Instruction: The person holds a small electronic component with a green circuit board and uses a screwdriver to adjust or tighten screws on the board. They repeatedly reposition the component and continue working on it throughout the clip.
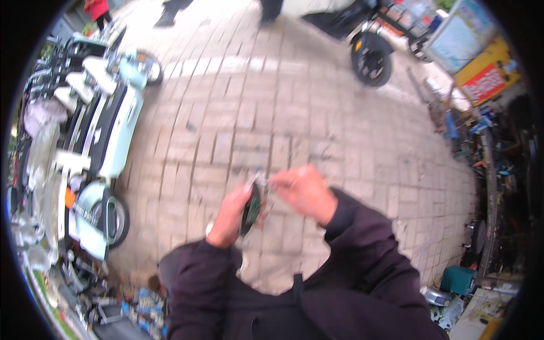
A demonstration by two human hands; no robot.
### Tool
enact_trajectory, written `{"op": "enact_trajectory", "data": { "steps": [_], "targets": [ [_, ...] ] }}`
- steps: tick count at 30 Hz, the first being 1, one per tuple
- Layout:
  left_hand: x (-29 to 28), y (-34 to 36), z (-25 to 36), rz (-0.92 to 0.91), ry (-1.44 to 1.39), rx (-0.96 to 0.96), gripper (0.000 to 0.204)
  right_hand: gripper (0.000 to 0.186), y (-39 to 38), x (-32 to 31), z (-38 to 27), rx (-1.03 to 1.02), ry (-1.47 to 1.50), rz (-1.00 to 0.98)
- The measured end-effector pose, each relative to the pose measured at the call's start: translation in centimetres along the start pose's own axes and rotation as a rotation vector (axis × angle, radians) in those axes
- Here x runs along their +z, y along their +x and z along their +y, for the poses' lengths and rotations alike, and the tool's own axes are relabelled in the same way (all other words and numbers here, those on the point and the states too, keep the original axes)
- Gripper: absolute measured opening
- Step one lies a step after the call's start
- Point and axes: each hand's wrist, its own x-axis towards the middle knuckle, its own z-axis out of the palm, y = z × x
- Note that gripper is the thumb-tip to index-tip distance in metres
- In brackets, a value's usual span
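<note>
I am standing on a pavement (294, 113) of pale square bricks, out in the street.

Close to me are my own dark sleeves. My left hand (231, 216) is lifted in front of my chest with the fingers curled shut around a small dark green packet (252, 208). The packet stands up on its edge in my grip, a flat little thing, blurry, with a clear shiny bit at its top. My right hand (303, 191) is just beside it, a bit higher, bent at the wrist. Its fingertips are pinched on the clear top edge of the packet, so both hands touch the same thing. My arms make a sort of V shape, with the elbows low and wide.

Down by my left side lie some small blue and white packs (148, 303) on the ground. Down at my right are a green box (458, 280) and a flat pale sheet (481, 311).

Further off on my left stands a row of parked scooters (110, 136), white and pale blue-green, with a round black wheel at the front one.

Far away at the top right is a dark scooter wheel (371, 58). Next to it are signs: a big pale blue board (462, 34), tilted, and below it a yellow sign (487, 71) with a red patch.

At the very top are the legs of other people walking.
</note>
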Motion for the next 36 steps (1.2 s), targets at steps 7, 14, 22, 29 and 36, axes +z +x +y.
{"op": "enact_trajectory", "data": {
  "steps": [7,14,22,29,36],
  "targets": [
    [0.1,-0.3,0.3,-0.019,0.048,-0.032,0.045,0.011,-0.6,0.0,-0.9,-0.061,-0.181,0.042],
    [0.2,-0.3,0.1,-0.001,0.084,-0.031,0.043,0.016,-0.7,0.1,-0.2,0.143,0.094,0.013],
    [0.2,-0.5,0.1,0.018,0.114,-0.033,0.042,0.019,-0.1,-0.4,-0.4,0.256,0.283,-0.078],
    [0.1,-0.3,0.0,0.037,0.136,-0.044,0.042,0.019,0.1,-0.8,-0.3,0.381,0.424,-0.151],
    [0.3,-0.4,0.0,0.06,0.163,-0.051,0.044,0.018,0.1,-0.4,0.6,0.401,0.515,-0.16]
  ]
}}
